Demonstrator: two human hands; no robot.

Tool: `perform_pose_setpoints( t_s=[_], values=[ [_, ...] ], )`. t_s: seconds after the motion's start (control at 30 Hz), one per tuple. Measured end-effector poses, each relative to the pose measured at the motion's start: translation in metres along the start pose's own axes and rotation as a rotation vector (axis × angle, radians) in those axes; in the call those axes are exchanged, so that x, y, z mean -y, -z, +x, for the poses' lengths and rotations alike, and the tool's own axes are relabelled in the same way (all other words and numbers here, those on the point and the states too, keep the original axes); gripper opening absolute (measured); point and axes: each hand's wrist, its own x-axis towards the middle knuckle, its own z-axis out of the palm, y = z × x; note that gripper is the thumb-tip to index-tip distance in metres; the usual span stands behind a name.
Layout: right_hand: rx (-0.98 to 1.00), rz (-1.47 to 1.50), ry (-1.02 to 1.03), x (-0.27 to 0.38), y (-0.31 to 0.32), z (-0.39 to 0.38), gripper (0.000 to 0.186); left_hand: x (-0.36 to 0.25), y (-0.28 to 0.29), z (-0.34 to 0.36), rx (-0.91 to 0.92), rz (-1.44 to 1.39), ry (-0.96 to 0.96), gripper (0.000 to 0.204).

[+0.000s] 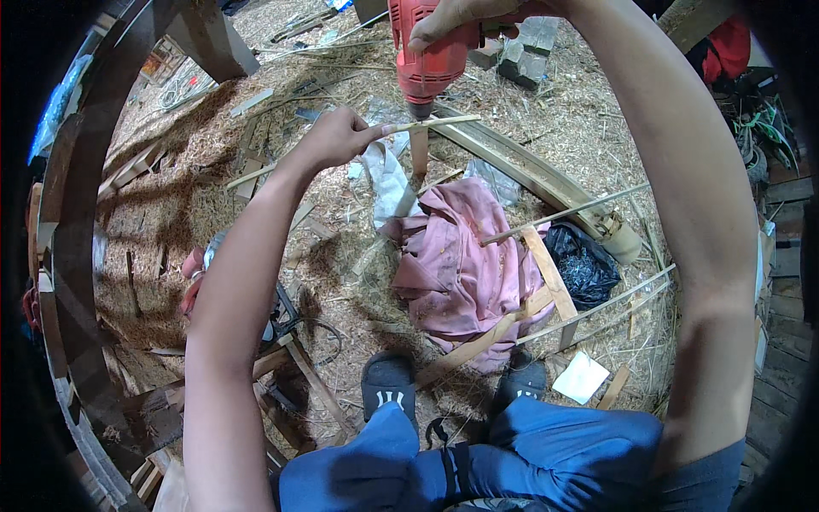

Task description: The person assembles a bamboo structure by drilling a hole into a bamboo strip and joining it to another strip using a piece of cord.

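Note:
Up at the top of the view, my right hand (450, 17) is wrapped round a red power drill (432, 64), which points downward. Just below the drill's dark nose is a thin wooden strip (448, 121). My left hand (337, 136) pinches that strip between thumb and fingers, left of the drill. Whether the bit touches or enters the wood, I cannot tell. Beneath the strip, a short upright piece of wood (418, 150) shows, and a whitish plastic sheet (391, 181) lies beside it.
A pink cloth (465, 256) lies ahead of my sandals (388, 384), beside a black plastic bag (582, 266). A bamboo pole (533, 181) slants behind them. Wooden slats (550, 271), grey blocks (527, 60) and a white square piece (581, 378) rest on the shaving-covered floor. Dark timber (81, 222) curves along the left.

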Motion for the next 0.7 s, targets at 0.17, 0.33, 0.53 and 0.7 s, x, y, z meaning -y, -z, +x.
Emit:
perform_pose_setpoints(
  t_s=[0.17,0.33,0.53,0.7],
  values=[
    [0.083,0.098,0.130,-0.001,-0.010,0.023,0.037,0.028,0.005,-0.021,-0.007,0.014,0.073,0.064],
    [-0.018,-0.009,-0.005,0.002,-0.001,0.001,0.038,0.004,-0.002,-0.003,-0.031,-0.065,0.005,0.064],
    [-0.013,0.010,0.021,-0.004,-0.003,0.007,0.040,0.003,0.003,-0.007,0.008,0.011,0.024,0.062],
    [-0.013,0.040,0.026,-0.004,-0.004,0.007,0.039,0.004,0.001,-0.009,-0.008,-0.040,0.005,0.062]
  ],
)
